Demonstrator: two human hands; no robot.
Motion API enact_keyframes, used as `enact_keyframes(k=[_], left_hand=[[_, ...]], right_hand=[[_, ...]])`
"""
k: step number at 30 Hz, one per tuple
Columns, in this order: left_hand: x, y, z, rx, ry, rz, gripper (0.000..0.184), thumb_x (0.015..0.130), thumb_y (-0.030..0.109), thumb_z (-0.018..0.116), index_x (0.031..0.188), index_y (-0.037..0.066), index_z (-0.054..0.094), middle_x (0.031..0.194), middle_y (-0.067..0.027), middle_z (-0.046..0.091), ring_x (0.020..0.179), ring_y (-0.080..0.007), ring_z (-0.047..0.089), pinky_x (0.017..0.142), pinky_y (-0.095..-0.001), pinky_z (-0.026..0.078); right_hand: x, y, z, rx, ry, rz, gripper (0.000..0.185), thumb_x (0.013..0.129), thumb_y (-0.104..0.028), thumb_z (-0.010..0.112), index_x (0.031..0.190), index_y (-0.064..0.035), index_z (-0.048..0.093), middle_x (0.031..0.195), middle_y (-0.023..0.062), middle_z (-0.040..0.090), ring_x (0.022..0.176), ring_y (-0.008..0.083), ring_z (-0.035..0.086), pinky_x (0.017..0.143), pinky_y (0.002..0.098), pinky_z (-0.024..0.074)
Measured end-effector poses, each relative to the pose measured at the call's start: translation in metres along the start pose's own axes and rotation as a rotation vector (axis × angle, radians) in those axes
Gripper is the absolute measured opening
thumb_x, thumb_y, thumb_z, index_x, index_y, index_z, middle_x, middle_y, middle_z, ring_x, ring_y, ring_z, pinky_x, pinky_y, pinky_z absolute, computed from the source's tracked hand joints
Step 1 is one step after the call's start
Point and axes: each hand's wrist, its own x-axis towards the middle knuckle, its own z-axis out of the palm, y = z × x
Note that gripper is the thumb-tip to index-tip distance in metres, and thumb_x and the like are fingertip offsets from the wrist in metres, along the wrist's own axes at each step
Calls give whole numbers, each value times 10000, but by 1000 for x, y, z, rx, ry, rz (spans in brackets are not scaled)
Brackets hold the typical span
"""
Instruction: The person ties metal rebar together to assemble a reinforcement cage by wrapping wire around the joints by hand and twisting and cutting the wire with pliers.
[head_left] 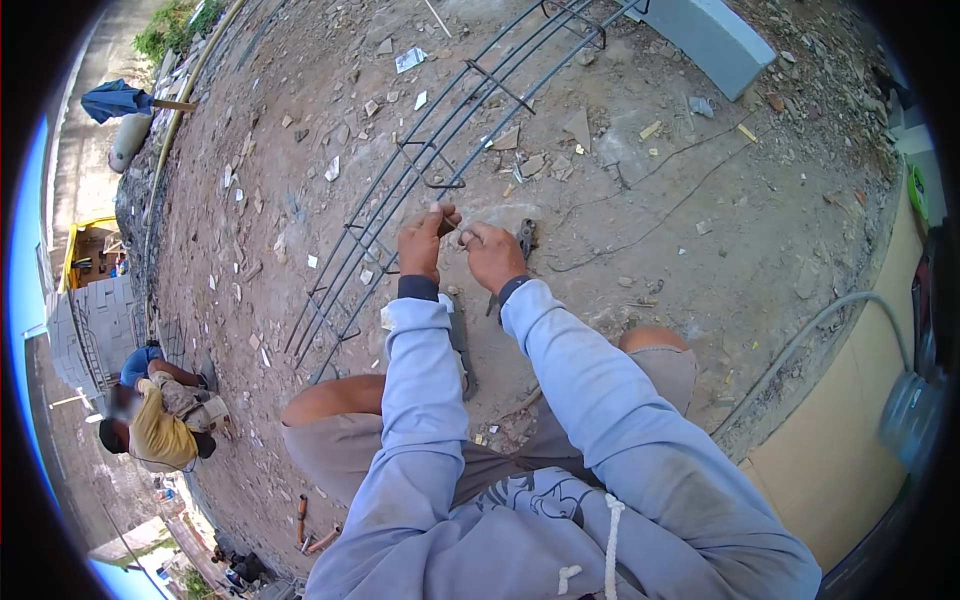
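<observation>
Near the middle of the head view, my left hand [422, 240] and my right hand [492, 256] are close together, fingers pinched on a small thin piece that looks like wire [450, 226]. The piece is too small to make out well. Just beyond and to the left of my hands lies a long cage of steel bars [425, 155] with square ties, running from lower left to the top. A dark metal tool [527, 236] shows beside my right hand, partly hidden by it.
A grey block [715, 45] lies at the upper right. A hose [800, 345] curves along a tan edge [815, 450]. On the left, a person in a yellow top [162, 428] sits low. Orange-handled tools [303, 522] lie at the lower left.
</observation>
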Motion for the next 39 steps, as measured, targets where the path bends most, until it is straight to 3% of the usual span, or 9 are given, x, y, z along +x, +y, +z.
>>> enact_keyframes(k=[2, 3, 6, 10, 14, 17, 23, 29, 39], left_hand=[[10, -4, 1, 382, 176, 140, 390, 896, 352, 557, 968, -17, 663, 839, -92, 674, 795, -155, 609, 731, -265, 445], [12, 1, 1, 455, 316, 194, 418, 887, 366, 566, 947, -35, 670, 839, -97, 674, 784, -145, 598, 733, -259, 440], [14, 16, -4, 529, 368, 244, 427, 885, 369, 570, 968, -40, 660, 816, -91, 670, 760, -143, 593, 720, -261, 442], [45, 2, -7, 178, -26, 185, 435, 896, 385, 553, 1008, -21, 661, 879, -86, 677, 830, -145, 596, 771, -270, 444], [55, 7, -5, 124, -185, 208, 430, 887, 381, 578, 1044, -12, 655, 879, -58, 665, 848, -108, 559, 774, -254, 428], [66, 10, -7, 173, -270, 99, 374, 871, 368, 602, 937, 6, 671, 755, -37, 622, 716, -98, 517, 670, -258, 411], [74, 0, 4, 236, -250, 151, 352, 837, 346, 641, 790, -3, 643, 670, -17, 579, 614, -112, 482, 585, -275, 387], [71, -4, 13, 465, -125, 208, 329, 833, 311, 641, 726, 2, 611, 606, -25, 543, 566, -118, 456, 546, -289, 374], [53, -1, 21, 664, 77, 292, 290, 826, 283, 632, 834, -7, 648, 667, -121, 615, 617, -186, 563, 582, -331, 430]], right_hand=[[7, 23, 6, -68, 105, 26, 203, 835, -200, 524, 899, -51, 646, 895, 211, 631, 884, 384, 589, 780, 439, 455], [10, 27, 6, -73, 124, 56, 204, 840, -203, 523, 886, -53, 653, 889, 207, 633, 879, 378, 591, 778, 430, 455], [13, 36, 5, -77, 191, 153, 214, 849, -210, 522, 861, -52, 666, 874, 200, 637, 865, 362, 597, 771, 407, 456], [25, 36, 5, -19, 256, 220, 207, 831, -192, 518, 866, -51, 666, 875, 217, 633, 858, 374, 596, 771, 408, 455], [32, 53, 5, -29, 285, 284, 216, 826, -194, 518, 873, -49, 670, 875, 218, 636, 862, 378, 596, 777, 411, 454], [41, 78, 7, -49, 332, 260, 223, 869, -177, 508, 921, -35, 672, 732, 143, 627, 704, 246, 596, 662, 344, 450], [57, 43, -4, 441, 206, 266, 249, 904, -135, 483, 1082, -16, 610, 598, -12, 476, 501, 61, 416, 465, 242, 331], [73, 45, -9, 767, -5, 462, 256, 905, -131, 486, 1123, -47, 591, 570, -28, 435, 413, 55, 322, 364, 220, 247], [105, 49, 4, 850, -332, 416, 276, 905, -124, 494, 1157, -28, 551, 623, -14, 459, 446, 62, 368, 397, 216, 289]])
